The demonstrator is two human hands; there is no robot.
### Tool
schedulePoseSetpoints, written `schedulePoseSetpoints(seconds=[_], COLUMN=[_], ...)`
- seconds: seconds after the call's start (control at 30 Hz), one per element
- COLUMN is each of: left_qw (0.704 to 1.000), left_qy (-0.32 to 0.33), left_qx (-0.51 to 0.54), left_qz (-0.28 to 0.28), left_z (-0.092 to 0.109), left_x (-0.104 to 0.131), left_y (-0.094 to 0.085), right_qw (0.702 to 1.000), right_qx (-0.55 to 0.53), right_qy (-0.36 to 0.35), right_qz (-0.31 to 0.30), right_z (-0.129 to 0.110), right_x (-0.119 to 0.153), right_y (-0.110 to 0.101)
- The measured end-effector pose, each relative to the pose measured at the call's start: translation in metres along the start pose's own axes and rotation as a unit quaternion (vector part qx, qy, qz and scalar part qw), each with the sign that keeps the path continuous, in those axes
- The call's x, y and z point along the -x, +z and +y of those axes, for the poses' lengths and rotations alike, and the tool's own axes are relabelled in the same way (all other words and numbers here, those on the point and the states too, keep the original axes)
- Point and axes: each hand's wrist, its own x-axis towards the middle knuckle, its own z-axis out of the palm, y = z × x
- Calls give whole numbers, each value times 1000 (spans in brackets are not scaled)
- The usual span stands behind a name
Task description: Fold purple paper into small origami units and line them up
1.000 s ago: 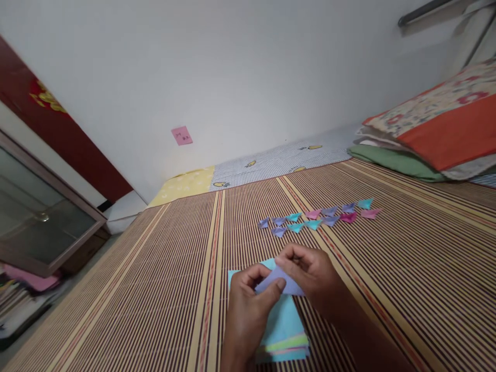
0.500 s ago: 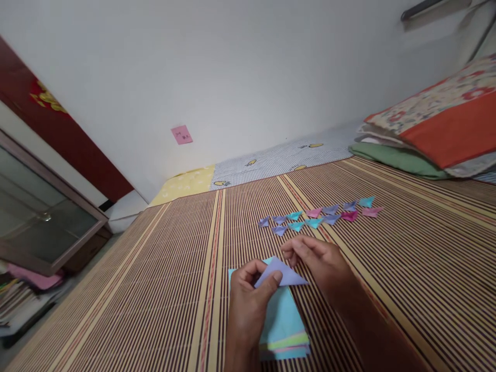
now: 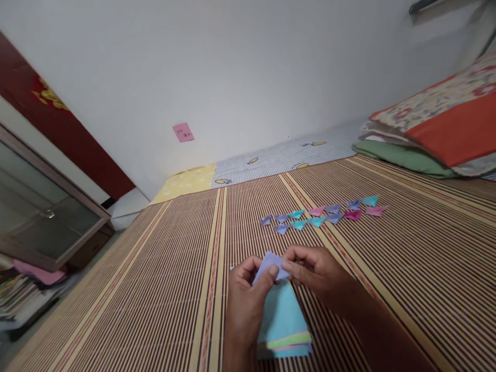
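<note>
A folded sheet of purple origami paper (image 3: pixel 268 264) is held up between my two hands. My left hand (image 3: pixel 248 294) pinches its left part, thumb lying on the front face. On the right, my right hand (image 3: pixel 315 268) grips the paper's right corner between thumb and fingers, which hide that corner. Beneath my hands lies a stack of coloured paper (image 3: pixel 284 320), light blue on top, with green, pink and purple edges showing at the near end. Beyond my hands, several small folded paper boats (image 3: pixel 318 221) in purple, blue and pink sit in two rows.
A striped bamboo mat (image 3: pixel 163 279) spreads under everything. Folded bedding (image 3: pixel 430 139) is piled at the far right. A pink note (image 3: pixel 183 132) sticks to the white wall. A glass-doored cabinet (image 3: pixel 46 206) stands at the left.
My right hand has moved left and down and taken hold of the paper's right corner, which stuck out free before. My left hand keeps its pinch.
</note>
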Motion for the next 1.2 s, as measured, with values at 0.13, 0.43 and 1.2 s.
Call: schedulePoseSetpoints(seconds=[0.13,0.43,1.2], left_qw=[999,991,853], left_qy=[15,-3,-204], left_qx=[26,130,478], left_qz=[34,40,50], left_z=[1,-3,-2], left_x=[1,0,-3], left_y=[0,9,26], right_qw=[1000,993,990], right_qx=[-17,-42,-120], right_qy=[3,-19,-50], right_qz=[-12,106,53], right_z=[0,-5,-12], right_x=[0,-1,3], right_y=[3,-2,12])
